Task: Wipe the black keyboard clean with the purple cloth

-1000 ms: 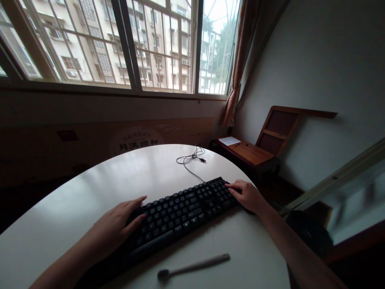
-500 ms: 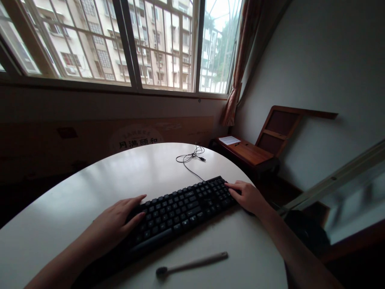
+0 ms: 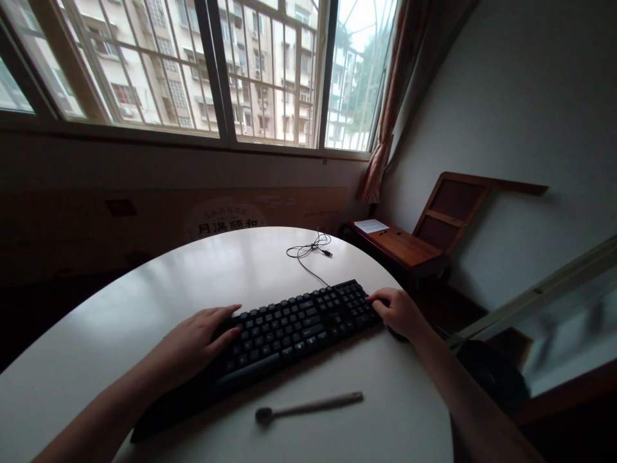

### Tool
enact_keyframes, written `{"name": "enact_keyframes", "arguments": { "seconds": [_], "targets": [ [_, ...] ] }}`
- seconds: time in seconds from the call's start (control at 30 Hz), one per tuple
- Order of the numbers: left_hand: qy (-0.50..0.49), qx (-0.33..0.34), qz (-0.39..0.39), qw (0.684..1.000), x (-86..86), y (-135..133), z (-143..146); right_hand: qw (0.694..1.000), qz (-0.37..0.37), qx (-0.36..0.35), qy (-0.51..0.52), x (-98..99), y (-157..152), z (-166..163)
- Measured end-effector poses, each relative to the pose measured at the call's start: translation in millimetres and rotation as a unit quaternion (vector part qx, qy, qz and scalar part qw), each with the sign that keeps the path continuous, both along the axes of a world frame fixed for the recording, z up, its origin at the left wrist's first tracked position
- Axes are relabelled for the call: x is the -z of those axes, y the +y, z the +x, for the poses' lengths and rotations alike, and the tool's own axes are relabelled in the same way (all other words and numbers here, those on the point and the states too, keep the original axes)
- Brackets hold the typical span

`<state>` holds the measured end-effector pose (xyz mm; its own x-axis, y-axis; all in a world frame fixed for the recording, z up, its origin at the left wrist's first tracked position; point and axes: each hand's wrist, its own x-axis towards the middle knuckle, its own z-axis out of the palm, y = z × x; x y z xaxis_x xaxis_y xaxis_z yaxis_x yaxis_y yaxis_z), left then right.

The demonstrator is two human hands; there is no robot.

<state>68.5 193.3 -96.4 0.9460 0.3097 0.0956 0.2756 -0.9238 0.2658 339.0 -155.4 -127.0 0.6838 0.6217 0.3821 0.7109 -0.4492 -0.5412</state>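
A black keyboard lies slantwise across the white round table, its right end farther off. My left hand grips its left end, thumb over the keys and fingers along the back edge. At the opposite end, my right hand is closed on the corner beside the number keys, its fingers curled and partly hidden. Under that wrist shows a dark rounded thing, too covered to name. Nearer to me lies a toothbrush with a dark head pointing left, touched by neither hand.
The keyboard's thin cable lies loosely coiled with its USB plug near the table's far edge. Beyond stands a wooden bench with a white paper on it. A barred window and a tied curtain are behind.
The fingers of my right hand have curled in more around the keyboard's end. The view has shifted slightly; the toothbrush appears a little higher in it.
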Motion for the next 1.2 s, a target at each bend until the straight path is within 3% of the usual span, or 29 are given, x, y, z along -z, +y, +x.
{"name": "enact_keyframes", "arguments": {
  "seconds": [0.2, 0.5, 0.63, 0.83, 0.97, 1.1, 1.2],
  "targets": [
    [0.018, 0.007, -0.011, 1.000, -2.0, 5, -2, 1.000, 0.001, -0.012, -0.023, -0.1, -1, 0],
    [0.030, -0.034, -0.010, 0.999, -14.2, 15, -9, 0.994, -0.027, -0.062, -0.085, -5.7, 1, -13],
    [0.044, -0.040, -0.012, 0.998, -16.5, 18, -11, 0.991, -0.005, -0.079, -0.112, -9.6, 3, -20],
    [0.056, -0.056, -0.006, 0.997, -17.7, 24, -14, 0.993, -0.040, -0.068, -0.084, -28.4, 14, -35],
    [0.040, -0.066, -0.029, 0.997, -11.5, 30, -16, 0.985, -0.068, -0.143, -0.073, -53.7, 36, -46],
    [0.003, -0.066, -0.082, 0.994, -1.1, 34, -17, 0.972, -0.075, -0.200, -0.102, -81.0, 80, -67],
    [-0.039, -0.075, -0.104, 0.991, 5.6, 37, -16, 0.940, -0.071, -0.310, -0.125, -94.4, 122, -97]
  ]
}}
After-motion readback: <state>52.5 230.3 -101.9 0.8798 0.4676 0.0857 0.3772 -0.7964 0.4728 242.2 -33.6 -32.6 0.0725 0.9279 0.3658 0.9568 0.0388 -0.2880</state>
